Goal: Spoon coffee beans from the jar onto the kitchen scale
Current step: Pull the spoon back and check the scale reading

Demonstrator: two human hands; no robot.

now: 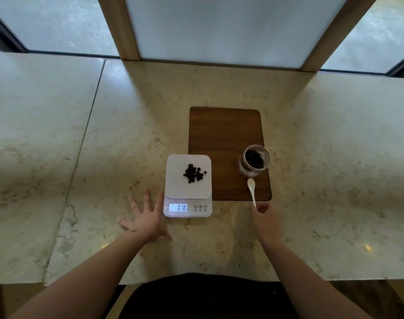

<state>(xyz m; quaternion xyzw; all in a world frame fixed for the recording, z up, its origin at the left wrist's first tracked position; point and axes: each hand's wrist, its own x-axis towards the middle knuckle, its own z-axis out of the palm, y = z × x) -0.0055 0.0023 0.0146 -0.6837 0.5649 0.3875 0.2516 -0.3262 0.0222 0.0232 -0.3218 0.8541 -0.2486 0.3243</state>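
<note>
I held the white spoon by its handle end, my right hand pinching it in the fingers, its bowl lying just short of the open jar on the wooden board. My left hand lay fingers spread on the worktop beside the scale, which carried a small heap of coffee beans and read 0.18. A further scoop would want a level bowl and a low tip over the platform's middle.
</note>
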